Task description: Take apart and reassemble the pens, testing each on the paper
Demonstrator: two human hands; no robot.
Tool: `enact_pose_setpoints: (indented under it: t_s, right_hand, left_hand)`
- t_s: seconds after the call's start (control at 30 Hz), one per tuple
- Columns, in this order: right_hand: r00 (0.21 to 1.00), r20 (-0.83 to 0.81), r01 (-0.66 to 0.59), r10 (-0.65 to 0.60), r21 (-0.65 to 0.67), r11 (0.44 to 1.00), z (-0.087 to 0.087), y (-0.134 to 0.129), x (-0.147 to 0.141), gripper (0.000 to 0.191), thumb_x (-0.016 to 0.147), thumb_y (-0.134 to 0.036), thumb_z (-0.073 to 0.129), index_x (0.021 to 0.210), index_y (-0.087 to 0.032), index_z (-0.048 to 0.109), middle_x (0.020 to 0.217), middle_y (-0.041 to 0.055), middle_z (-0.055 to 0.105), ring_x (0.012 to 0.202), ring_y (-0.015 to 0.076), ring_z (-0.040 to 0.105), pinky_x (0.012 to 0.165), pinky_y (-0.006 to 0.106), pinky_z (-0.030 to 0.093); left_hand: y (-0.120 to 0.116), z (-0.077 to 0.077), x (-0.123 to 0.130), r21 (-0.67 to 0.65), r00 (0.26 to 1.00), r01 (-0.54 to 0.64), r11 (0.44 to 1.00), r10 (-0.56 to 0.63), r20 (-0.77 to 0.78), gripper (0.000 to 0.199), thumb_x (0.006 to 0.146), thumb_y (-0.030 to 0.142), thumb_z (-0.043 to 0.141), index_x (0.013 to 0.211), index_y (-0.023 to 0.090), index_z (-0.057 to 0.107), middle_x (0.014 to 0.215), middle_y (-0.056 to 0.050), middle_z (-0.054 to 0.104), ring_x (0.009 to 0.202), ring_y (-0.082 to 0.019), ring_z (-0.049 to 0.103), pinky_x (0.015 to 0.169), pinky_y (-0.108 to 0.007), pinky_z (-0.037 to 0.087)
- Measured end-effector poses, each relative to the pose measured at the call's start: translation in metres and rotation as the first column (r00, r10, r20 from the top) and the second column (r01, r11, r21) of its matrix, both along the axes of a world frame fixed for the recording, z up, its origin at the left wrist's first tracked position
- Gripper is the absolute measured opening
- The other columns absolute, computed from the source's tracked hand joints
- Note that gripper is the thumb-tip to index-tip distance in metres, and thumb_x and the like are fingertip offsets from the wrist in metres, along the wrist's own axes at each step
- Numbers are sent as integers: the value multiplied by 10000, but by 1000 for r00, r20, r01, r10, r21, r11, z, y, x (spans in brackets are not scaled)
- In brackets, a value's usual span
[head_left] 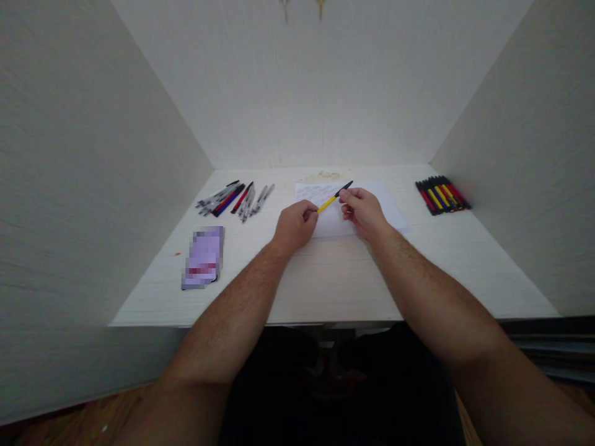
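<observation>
A yellow pen [327, 203] with a black end is held slantwise between my two hands, over sheets of white paper [385, 214]. The fingers of my left hand [297, 224] pinch its lower yellow end. At the black upper part, the thumb and fingertips of my right hand [363, 212] close round the pen, with the other fingers curled. Scribbled writing covers the upper left part of the paper. Both wrists are just above the front of the sheets.
To the left lie loose clear pen parts [263, 199], a red pen piece [242, 198] and a blue one [231, 203]. A blurred purple phone-like object [204, 257] is nearer. Several red, yellow and black pens [441, 196] lie in a row at right. Walls enclose the table [325, 279].
</observation>
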State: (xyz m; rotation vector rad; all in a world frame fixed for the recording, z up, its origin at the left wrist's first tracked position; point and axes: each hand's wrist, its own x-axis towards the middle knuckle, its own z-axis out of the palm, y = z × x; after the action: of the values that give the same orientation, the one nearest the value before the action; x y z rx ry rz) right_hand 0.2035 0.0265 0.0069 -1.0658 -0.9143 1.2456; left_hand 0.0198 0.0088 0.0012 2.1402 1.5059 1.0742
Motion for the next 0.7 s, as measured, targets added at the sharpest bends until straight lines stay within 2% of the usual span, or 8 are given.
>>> enact_pose_setpoints:
  t_s: [0.13,0.33,0.53,0.7]
  right_hand:
    - [1000,-10,9,-8,40,999,-4,2,2,344,665,-365,800,640,-199,500,556,-43,524,470,65,465,409,187,368]
    - [999,-32,15,-14,42,999,-2,2,3,261,678,-279,771,629,-190,530,551,-33,546,491,70,488,421,179,375]
    - [999,-47,-5,7,53,999,1,-1,3,154,646,-234,756,733,-178,642,651,-29,580,546,62,499,439,169,386]
    - [998,-67,-18,22,53,998,4,-3,2,227,635,-186,707,858,-192,668,734,-23,626,557,61,490,457,177,393]
  left_hand:
    - [-2,2,2,9,1000,12,1000,-12,11,141,789,218,604,893,186,694,827,-31,705,735,-141,608,708,-278,488]
    - [-3,3,2,-5,999,21,1000,-21,-27,167,804,231,600,922,190,711,830,-33,714,742,-148,615,733,-290,495]
    - [-3,3,0,-22,995,89,996,-90,-50,261,868,211,503,988,208,734,949,-26,745,842,-158,651,843,-300,493]
    - [-3,4,0,-65,989,125,990,-129,-68,304,887,205,463,1019,223,736,934,-11,748,851,-161,661,853,-297,497]
